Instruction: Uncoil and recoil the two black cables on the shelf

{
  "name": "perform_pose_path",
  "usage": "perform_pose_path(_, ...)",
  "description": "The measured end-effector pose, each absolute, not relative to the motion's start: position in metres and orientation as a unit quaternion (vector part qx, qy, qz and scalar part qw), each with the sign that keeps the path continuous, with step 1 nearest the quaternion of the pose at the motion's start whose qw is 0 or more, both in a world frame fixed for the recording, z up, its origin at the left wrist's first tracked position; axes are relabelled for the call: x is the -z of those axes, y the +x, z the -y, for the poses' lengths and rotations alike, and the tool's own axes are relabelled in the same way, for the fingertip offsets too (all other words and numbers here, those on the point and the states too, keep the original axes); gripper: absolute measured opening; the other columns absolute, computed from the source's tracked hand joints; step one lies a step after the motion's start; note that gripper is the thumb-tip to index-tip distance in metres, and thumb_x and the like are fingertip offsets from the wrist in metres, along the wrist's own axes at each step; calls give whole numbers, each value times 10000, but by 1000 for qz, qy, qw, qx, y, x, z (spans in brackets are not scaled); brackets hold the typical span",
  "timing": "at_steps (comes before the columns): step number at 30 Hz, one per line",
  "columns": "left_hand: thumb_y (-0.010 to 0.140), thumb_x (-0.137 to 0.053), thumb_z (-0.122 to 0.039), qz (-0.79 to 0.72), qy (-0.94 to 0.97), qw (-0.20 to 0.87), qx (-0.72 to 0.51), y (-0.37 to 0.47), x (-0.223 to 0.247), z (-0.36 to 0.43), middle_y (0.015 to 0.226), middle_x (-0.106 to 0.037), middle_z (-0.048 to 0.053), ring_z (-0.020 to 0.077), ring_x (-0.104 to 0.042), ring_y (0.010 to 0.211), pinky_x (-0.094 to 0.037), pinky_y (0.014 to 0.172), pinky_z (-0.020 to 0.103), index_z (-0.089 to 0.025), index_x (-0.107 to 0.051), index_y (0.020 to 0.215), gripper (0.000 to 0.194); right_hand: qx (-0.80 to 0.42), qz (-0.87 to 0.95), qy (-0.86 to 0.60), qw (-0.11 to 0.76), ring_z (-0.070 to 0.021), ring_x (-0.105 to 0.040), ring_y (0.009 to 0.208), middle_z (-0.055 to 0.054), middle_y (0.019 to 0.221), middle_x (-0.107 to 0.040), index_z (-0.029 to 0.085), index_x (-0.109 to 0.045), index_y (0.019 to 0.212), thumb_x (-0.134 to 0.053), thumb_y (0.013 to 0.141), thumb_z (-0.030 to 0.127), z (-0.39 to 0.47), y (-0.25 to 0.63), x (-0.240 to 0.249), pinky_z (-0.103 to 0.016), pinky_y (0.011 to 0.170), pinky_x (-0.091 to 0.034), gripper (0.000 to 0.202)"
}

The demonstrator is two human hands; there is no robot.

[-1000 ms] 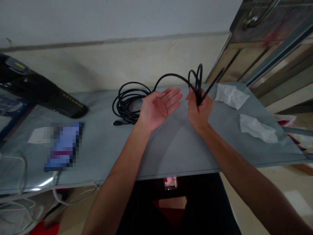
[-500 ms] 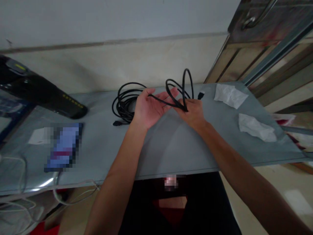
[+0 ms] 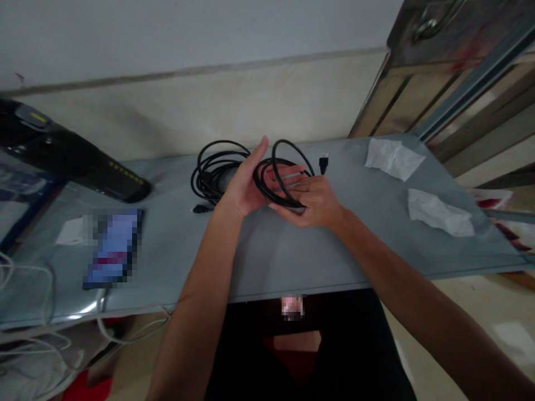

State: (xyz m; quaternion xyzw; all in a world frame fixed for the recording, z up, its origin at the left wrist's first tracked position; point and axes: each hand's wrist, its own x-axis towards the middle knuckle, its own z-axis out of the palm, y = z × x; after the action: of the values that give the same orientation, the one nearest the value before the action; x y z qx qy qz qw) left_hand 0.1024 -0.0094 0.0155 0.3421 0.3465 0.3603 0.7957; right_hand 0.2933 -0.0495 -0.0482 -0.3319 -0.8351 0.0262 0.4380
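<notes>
My right hand (image 3: 317,203) is closed on the loops of a black cable (image 3: 273,189), its fingers curled round the lower side of the coil. From behind that hand a black plug (image 3: 323,165) with a pale flat tip points upward. My left hand (image 3: 248,184) is open, thumb raised and fingers stretched out behind the loops, which lie against its palm. Left of it, a larger coil of black cable (image 3: 204,172) rests on the grey table, partly hidden by the hand. A second black plug (image 3: 201,209) lies at that coil's near side.
A black tool marked with yellow letters (image 3: 104,172) lies at the left, near a blurred phone (image 3: 115,248). White cables (image 3: 100,320) hang over the front left edge. Two crumpled white wrappers (image 3: 393,159) lie right on the grey table (image 3: 301,262); a wall stands behind.
My right hand has come down and left, laying the cable loops against my left palm. My left hand has turned, thumb raised. The plug by my right hand has swung upward and left.
</notes>
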Motion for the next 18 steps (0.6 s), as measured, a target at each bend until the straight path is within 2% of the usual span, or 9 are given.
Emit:
perform_pose_path(2, 1132, -607, -590, -323, 344, 808, -352, 100, -16, 9, 1152, -867, 152, 390, -803, 1299, -721, 994, 487, -170, -800, 1213, 469, -17, 842, -324, 432, -214, -726, 663, -26, 701, -747, 264, -762, 751, -749, 1040, 619, 51, 292, 48, -409, 684, -625, 458)
perform_pose_path(4, 1124, -614, -435, -294, 350, 814, -360, 98, -17, 10, 1238, -863, 163, 364, -785, 1343, -705, 1057, 472, -161, -796, 1166, 332, 5, 848, -311, 429, -185, -668, 605, -12, 634, -684, 250, -712, 704, -746, 1046, 580, 50, 293, 48, -380, 662, -583, 477)
perform_pose_path(6, 1037, -638, -258, -275, 355, 809, -380, 99, -17, 11, 1311, -854, 154, 355, -762, 1393, -683, 1118, 476, -162, -791, 1164, 221, 36, 851, -302, 427, -171, -623, 581, -5, 595, -639, 242, -672, 681, -730, 1053, 506, 47, 296, 48, -360, 648, -540, 460)
perform_pose_path(10, 830, -647, -91, -293, 371, 776, -416, 103, -17, 14, 1335, -855, 97, 366, -747, 1424, -682, 1134, 501, -204, -784, 1300, 502, 98, 826, -348, 433, -168, -590, 609, -11, 630, -653, 243, -662, 720, -638, 1104, 379, 40, 300, 43, -362, 668, -500, 409)
perform_pose_path(14, 743, -653, -40, -308, 404, 734, -450, 104, -21, 17, 1353, -855, 75, 352, -771, 1385, -696, 1097, 469, -234, -750, 1422, 713, 136, 760, -390, 503, -224, -680, 825, -23, 766, -693, 250, -707, 875, -604, 1152, 353, 38, 300, 31, -445, 881, -570, 313)
perform_pose_path(16, 713, -654, -14, -308, 419, 715, -467, 101, -23, 18, 1365, -854, 68, 328, -769, 1391, -699, 1073, 412, -241, -752, 1412, 742, 142, 732, -405, 528, -273, -713, 1020, -54, 959, -735, 263, -741, 1058, -601, 1164, 401, 37, 301, 27, -546, 1035, -578, 224)
perform_pose_path(18, 702, -656, 4, -309, 427, 698, -484, 99, -24, 18, 1371, -854, 70, 312, -759, 1410, -707, 1015, 345, -241, -753, 1401, 747, 133, 704, -429, 550, -313, -689, 1222, -100, 1221, -716, 278, -723, 1253, -590, 1168, 497, 33, 304, 25, -630, 1142, -558, 269)
